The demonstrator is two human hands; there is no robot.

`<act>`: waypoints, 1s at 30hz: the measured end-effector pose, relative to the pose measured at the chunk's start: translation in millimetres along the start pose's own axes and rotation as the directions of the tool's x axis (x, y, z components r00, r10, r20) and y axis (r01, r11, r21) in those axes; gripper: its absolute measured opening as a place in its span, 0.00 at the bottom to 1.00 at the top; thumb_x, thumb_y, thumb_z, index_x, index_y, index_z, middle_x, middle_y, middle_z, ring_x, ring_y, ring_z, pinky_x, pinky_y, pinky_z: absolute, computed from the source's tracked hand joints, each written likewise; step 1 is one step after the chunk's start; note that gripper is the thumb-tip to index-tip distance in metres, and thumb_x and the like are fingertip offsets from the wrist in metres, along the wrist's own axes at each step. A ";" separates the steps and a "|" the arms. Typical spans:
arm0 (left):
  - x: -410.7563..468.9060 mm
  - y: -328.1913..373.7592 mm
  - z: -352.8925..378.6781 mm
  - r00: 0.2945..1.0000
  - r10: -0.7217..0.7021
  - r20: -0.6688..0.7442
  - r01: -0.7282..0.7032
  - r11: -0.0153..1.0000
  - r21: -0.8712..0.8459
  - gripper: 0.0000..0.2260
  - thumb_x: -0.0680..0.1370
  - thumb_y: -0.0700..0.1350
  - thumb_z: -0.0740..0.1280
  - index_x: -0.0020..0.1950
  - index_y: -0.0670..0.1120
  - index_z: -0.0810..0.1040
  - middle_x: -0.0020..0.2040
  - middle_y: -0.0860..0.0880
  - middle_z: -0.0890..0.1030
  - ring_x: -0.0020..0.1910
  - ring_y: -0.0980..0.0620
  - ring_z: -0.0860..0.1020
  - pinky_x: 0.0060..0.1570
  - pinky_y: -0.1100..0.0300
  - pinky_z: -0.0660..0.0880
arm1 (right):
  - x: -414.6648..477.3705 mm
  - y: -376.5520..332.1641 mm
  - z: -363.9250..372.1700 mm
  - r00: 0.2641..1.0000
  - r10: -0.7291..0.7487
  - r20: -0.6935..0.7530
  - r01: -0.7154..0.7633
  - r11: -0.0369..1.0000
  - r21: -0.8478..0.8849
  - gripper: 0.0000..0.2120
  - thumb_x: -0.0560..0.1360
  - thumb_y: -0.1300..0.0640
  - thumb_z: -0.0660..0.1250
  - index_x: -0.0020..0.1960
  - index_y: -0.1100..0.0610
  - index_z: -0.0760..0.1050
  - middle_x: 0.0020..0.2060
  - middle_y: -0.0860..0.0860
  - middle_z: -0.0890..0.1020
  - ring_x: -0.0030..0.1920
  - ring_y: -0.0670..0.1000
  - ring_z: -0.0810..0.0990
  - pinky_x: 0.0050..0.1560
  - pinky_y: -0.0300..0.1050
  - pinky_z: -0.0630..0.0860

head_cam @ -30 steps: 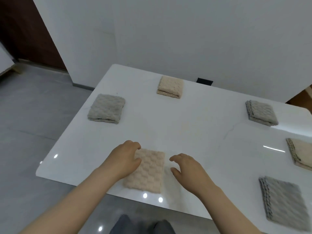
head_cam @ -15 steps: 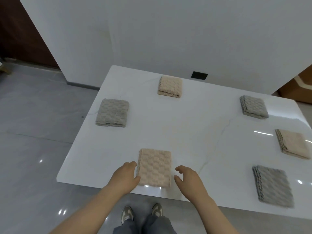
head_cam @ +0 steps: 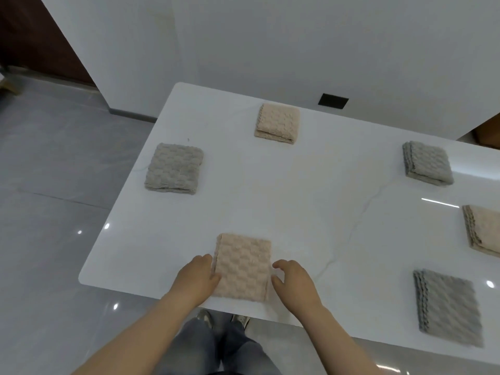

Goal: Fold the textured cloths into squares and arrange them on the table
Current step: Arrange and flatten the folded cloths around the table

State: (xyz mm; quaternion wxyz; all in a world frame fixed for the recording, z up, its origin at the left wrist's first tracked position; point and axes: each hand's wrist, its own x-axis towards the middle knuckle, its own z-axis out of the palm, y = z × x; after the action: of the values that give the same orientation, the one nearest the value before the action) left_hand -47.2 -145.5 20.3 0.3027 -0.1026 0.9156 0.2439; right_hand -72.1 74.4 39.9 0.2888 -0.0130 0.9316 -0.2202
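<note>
Head cam: my left hand point(head_cam: 198, 277) is coming off the top of the beige cloth point(head_cam: 243, 266) and is now nudging its left side, fingers loosely curled, gripping nothing. My right hand point(head_cam: 293, 280) is hovering just beside the right side, also relaxed and empty. The cloth is lying folded at the surface's point(head_cam: 297, 198) near edge, so I'm guessing I'm only squaring it up.

On the table point(head_cam: 297, 198), the near cloth point(head_cam: 243, 266) lies between left hand point(head_cam: 198, 278) and right hand point(head_cam: 296, 281), other cloths point(head_cam: 278, 123) behind and rightward.
</note>
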 end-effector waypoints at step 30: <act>62.7 4.2 -1.1 0.997 -0.015 -0.081 -0.002 0.977 -0.211 0.07 0.79 0.45 0.63 0.43 0.43 0.74 0.38 0.49 0.75 0.39 0.52 0.73 0.33 0.67 0.65 | 44.9 -10.9 27.8 0.970 0.242 -0.026 -0.230 0.947 0.222 0.11 0.77 0.54 0.63 0.56 0.58 0.69 0.41 0.50 0.77 0.39 0.49 0.76 0.38 0.42 0.74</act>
State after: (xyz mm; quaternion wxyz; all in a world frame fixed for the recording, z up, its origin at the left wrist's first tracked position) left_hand -99.1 -144.9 -15.2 0.2532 -0.1469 0.8958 0.3344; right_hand -95.5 46.6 0.1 0.2879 0.1360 0.9041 -0.2851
